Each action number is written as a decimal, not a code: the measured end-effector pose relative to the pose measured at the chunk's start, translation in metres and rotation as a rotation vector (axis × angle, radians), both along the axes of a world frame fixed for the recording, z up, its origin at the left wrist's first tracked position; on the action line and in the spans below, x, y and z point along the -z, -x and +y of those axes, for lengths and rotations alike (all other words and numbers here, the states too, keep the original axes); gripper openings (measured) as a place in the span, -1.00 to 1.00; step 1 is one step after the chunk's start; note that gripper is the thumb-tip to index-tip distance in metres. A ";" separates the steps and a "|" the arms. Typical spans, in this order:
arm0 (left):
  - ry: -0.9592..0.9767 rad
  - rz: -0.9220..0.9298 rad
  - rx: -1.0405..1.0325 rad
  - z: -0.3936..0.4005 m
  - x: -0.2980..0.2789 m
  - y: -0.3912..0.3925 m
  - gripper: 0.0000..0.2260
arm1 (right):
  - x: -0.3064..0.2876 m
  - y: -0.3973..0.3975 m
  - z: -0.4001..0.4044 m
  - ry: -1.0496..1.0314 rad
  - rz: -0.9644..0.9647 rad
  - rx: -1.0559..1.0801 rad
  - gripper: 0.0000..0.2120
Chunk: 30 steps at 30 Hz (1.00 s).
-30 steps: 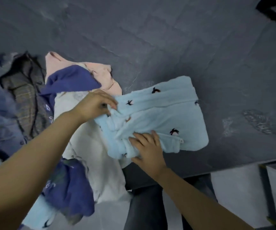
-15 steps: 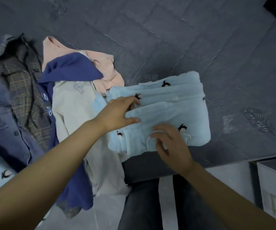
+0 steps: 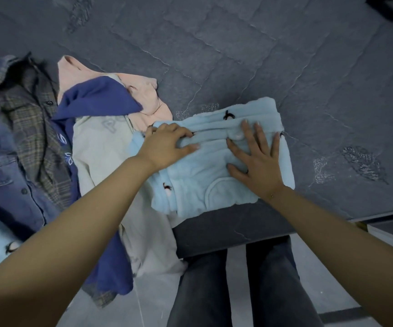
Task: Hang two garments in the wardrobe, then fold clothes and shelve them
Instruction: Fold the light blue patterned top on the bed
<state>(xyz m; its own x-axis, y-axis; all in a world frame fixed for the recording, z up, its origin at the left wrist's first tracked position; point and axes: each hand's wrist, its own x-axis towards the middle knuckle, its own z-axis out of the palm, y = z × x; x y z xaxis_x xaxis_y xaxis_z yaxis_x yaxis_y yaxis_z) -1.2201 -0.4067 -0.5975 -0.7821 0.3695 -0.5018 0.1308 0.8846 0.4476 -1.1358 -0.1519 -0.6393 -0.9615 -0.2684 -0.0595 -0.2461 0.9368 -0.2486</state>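
The folded light-blue fleece garment [image 3: 216, 159] lies near the front edge of the dark grey bed [image 3: 238, 55], its left end overlapping the cream garment [image 3: 101, 147] of the unfolded pile, and that overlap looks like the main hazard: if the bundle is lifted from where it sits, the cream cloth beneath could drag along or pull the lower layers of the fold apart. The fleece is thick and springy, so the stacked folds are likely to puff open once pressure comes off, and a lift by one end alone would probably let the other end sag and unroll. Some of the pile already hangs over the bed's edge toward the floor, namely the cream garment and the navy garment [image 3: 101, 102], and a tug on either could slide more of it off. The left hand [image 3: 167, 145] rests on the bundle's left end with fingers bent and the thumb laid along a fold, apparently pinching a ridge of fleece, though what lies under the palm is hidden. The right hand [image 3: 254, 159] lies flat, fingers straight and spread, pressing down on the right half of the bundle and grasping nothing.
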 end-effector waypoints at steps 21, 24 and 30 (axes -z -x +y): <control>-0.093 0.041 0.302 0.018 -0.023 -0.042 -0.80 | -0.019 -0.006 0.020 0.367 0.094 0.098 -0.57; -0.253 0.013 -0.050 0.040 -0.029 -0.001 -0.72 | -0.024 0.001 0.022 0.468 0.042 0.151 -0.68; -0.224 -0.266 -0.112 0.083 -0.005 0.051 -0.77 | -0.035 0.022 0.030 0.431 -0.003 0.138 -0.81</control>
